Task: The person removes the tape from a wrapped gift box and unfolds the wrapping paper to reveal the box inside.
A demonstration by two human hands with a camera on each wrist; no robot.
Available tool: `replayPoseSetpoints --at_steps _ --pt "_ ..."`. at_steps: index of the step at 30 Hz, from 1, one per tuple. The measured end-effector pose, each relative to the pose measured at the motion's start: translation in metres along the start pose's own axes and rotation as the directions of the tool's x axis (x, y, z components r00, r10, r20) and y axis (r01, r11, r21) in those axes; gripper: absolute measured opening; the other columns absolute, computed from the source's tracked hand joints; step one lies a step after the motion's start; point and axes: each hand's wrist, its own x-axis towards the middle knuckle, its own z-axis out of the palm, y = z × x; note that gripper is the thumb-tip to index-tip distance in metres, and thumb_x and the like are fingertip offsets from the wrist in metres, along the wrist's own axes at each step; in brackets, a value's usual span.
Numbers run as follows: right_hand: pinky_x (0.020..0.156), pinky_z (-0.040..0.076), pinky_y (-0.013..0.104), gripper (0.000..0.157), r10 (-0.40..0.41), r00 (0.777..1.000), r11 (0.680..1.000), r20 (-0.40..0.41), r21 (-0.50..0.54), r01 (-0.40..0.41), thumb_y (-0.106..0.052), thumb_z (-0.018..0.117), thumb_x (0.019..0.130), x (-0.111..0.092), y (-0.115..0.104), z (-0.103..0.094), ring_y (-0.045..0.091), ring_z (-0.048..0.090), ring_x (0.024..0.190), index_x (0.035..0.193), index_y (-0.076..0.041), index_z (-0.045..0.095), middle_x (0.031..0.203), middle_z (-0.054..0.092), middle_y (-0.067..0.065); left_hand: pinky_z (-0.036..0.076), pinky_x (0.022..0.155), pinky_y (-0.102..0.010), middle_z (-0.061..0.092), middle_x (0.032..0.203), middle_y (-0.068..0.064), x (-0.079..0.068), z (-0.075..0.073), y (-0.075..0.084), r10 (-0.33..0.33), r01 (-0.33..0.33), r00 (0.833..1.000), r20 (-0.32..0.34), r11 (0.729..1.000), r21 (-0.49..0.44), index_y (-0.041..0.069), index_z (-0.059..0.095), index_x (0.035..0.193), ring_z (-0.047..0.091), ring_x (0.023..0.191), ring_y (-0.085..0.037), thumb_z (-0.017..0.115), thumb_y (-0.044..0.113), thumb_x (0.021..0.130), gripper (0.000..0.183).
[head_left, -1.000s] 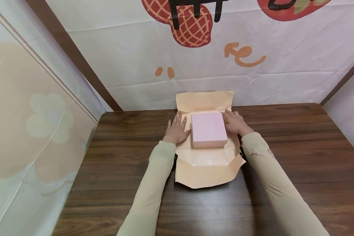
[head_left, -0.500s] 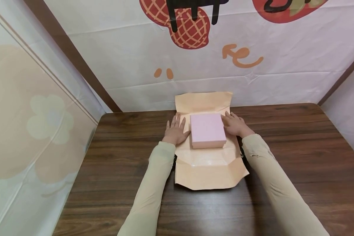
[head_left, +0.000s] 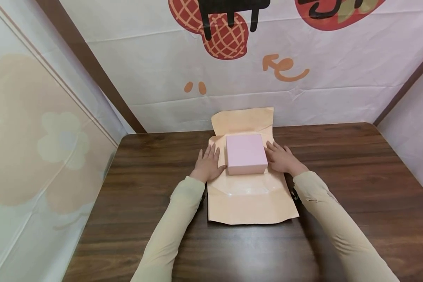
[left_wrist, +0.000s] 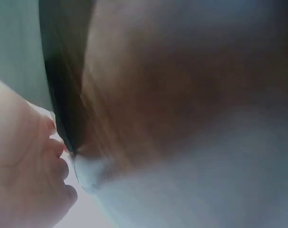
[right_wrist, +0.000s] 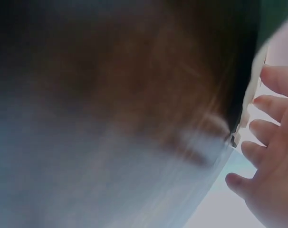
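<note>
A square pink box (head_left: 246,150) sits on a creased sheet of peach wrapping paper (head_left: 250,207) spread over the table. Flat on the paper's left side lies my left hand (head_left: 208,163), fingers extended and its thumb close to the box's left side. My right hand (head_left: 282,158) rests on the paper at the right, fingertips beside the box; whether they touch it I cannot tell. In the left wrist view my left hand (left_wrist: 27,166) shows at the edge, and in the right wrist view my right hand (right_wrist: 272,147) has its fingers spread. Both wrist views are mostly blurred.
The dark wooden table (head_left: 155,203) extends on both sides of the paper. Behind it hangs a white printed cloth (head_left: 151,62), against which the paper's far flap (head_left: 244,120) stands up. Another cloth wall (head_left: 38,129) is at the left.
Both hands have slid nearer me along the paper's sides. The near flap, earlier creased upward at its corners, now lies flatter. The box has barely shifted in view.
</note>
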Motion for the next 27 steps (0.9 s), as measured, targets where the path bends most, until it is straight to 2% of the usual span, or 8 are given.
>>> replayPoseSetpoints --at_steps 9,15,21,27 --pt "0.106 0.009 0.066 0.062 -0.001 0.999 1.000 0.034 0.027 0.001 -0.023 0.049 0.099 -0.026 -0.010 0.004 0.042 0.010 0.142 0.149 0.004 0.024 0.155 0.013 0.024 0.005 0.114 -0.049 -0.001 0.158 -0.015 -0.027 0.007 0.010 0.075 -0.076 0.997 0.021 0.996 0.042 0.002 0.007 0.153 -0.001 0.145 -0.028 0.032 0.053 0.100 0.077" --pt "0.106 0.013 0.066 0.065 -0.034 0.999 0.999 0.014 0.023 0.033 -0.025 0.054 0.097 -0.041 -0.017 0.007 0.044 0.013 0.140 0.147 0.006 0.027 0.153 0.015 0.027 0.008 0.115 -0.048 0.000 0.159 -0.015 -0.043 0.011 0.015 0.114 -0.114 0.993 0.010 0.990 0.081 0.003 0.009 0.153 -0.001 0.145 -0.029 0.035 0.055 0.099 0.080" --pt "0.105 0.012 0.067 0.066 -0.054 0.998 0.998 0.007 0.023 0.054 -0.025 0.057 0.095 -0.060 -0.025 0.013 0.044 0.013 0.140 0.146 0.007 0.029 0.154 0.014 0.027 0.007 0.114 -0.048 -0.002 0.158 -0.015 -0.058 0.014 0.021 0.156 -0.156 0.988 0.023 0.987 0.029 0.003 0.008 0.153 -0.003 0.145 -0.029 0.039 0.055 0.098 0.082" --pt "0.104 0.015 0.068 0.069 -0.092 0.996 0.996 -0.001 0.009 0.092 -0.028 0.061 0.093 -0.078 -0.033 0.025 0.044 0.018 0.139 0.146 0.004 0.032 0.153 0.018 0.026 0.005 0.115 -0.047 -0.007 0.158 -0.014 -0.068 0.021 0.026 0.164 -0.162 0.984 0.068 0.986 -0.043 0.004 0.003 0.153 -0.008 0.144 -0.028 0.040 0.059 0.095 0.088"
